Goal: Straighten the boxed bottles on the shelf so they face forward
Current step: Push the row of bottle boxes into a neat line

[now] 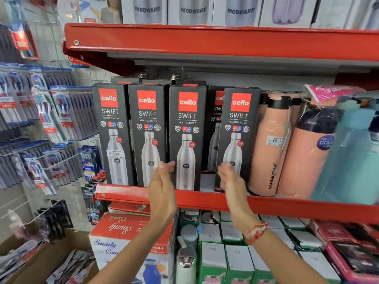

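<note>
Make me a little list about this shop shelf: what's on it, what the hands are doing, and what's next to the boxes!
shelf: red shelf
front row: four black Cello Swift boxes, all upright
set back: fifth box behind the gap, partly hidden
left hand: open, fingertips at the third box's left edge
right hand: open, in front of the fourth box
right of boxes: peach bottles
left of shelf: hanging toothbrush packs

The red shelf (205,198) carries 5 boxed bottles (186,138) and loose bottles (270,144).

Red shelving (205,198); pegboard wall (47,37) left.
</note>
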